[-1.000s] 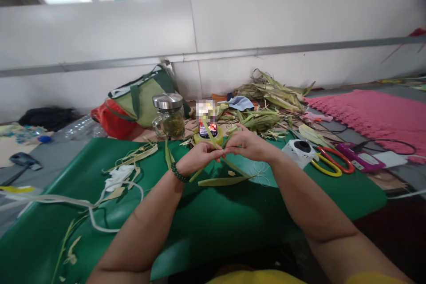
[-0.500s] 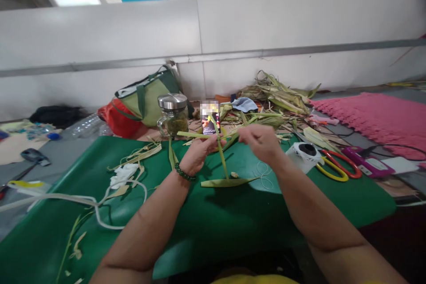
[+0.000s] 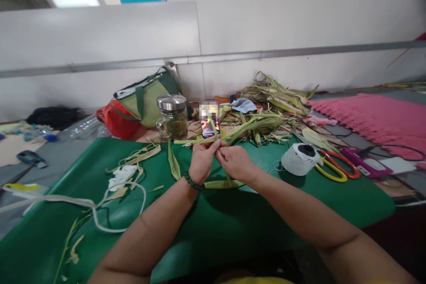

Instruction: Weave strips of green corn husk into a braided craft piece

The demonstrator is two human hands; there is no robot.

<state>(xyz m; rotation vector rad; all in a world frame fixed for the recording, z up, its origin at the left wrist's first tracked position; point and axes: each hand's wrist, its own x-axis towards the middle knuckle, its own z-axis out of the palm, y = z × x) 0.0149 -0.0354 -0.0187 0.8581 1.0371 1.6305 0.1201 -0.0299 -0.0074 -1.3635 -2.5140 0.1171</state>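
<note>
My left hand [image 3: 202, 162], with a dark green bead bracelet [image 3: 193, 183] at the wrist, pinches crossed corn husk strips [image 3: 186, 142] over the green mat. One strip lies crosswise; another rises toward the phone. Closed at the same crossing, my right hand [image 3: 234, 162] touches the left fingertips. Its fingers press on the strips; whether a thread is between them is hidden. Under the hands, a broader piece of husk [image 3: 221, 184] hangs crosswise at the strip's lower end. Loops of thin thread [image 3: 274, 166] lie beside a white roll [image 3: 296, 159] to the right.
Behind my hands stand a lit phone [image 3: 209, 126] and a glass jar [image 3: 172, 117]. A husk pile [image 3: 276, 97] lies at the back right. Scissors [image 3: 336, 166] and a purple power bank [image 3: 366, 162] are right; a white cable [image 3: 96, 206] crosses the green mat [image 3: 266, 230] at left.
My right hand has come in from the right and down to meet my left at the crossed strips. My left hand has shifted slightly right and still grips them.
</note>
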